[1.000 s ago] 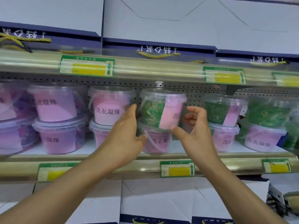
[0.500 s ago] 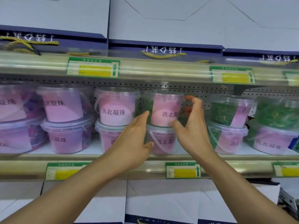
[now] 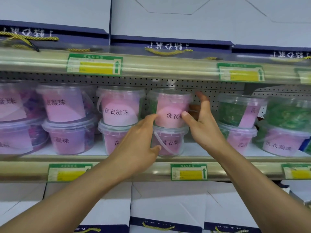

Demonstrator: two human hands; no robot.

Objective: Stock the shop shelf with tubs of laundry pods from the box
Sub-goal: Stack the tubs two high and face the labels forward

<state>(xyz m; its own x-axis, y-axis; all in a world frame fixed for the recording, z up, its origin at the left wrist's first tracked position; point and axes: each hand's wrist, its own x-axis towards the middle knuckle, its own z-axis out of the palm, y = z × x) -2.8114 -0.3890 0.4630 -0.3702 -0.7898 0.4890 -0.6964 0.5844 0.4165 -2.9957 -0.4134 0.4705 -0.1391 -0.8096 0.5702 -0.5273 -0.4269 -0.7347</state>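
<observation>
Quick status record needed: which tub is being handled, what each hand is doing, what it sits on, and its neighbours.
tub in hand: upper pink-label tub, upright, label facing out
left hand: fingertips against the tub's left side, fingers nearly straight
right hand: thumb on the tub's right side, fingers spread open beside it
support: stacked on lower tub on the shelf
left neighbour: pink stack
right neighbour: green-pod stack, apart from the held tub
</observation>
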